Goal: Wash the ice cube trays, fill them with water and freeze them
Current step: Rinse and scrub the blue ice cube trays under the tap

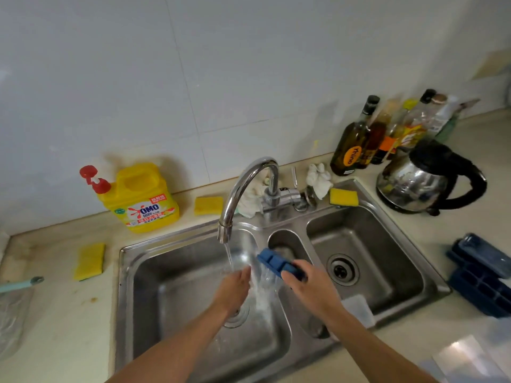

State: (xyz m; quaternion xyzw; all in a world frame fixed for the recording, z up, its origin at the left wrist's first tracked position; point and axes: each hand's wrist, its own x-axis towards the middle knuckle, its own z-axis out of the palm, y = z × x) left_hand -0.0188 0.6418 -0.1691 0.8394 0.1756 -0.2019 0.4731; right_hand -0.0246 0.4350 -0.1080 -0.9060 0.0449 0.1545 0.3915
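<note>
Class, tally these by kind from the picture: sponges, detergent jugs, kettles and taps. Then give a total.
Yellow sponges: 3
Yellow detergent jug: 1
Electric kettle: 1
Tap: 1
Total: 6

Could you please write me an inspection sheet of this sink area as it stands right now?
Surface: pale counter, stained left of the double steel sink; tap running into the left basin.
Job's things: one blue ice cube tray held tilted over the sink, water running off it; more blue trays on the counter at right.
Clutter: yellow detergent bottle; yellow sponges left of the sink, behind it and on its back rim; white cloth; kettle; row of bottles.
Grippers: right hand grips the tray; left hand, fingers straight, under the water.
Cables: nothing seen.
Surroundings: white tiled wall behind.
</note>
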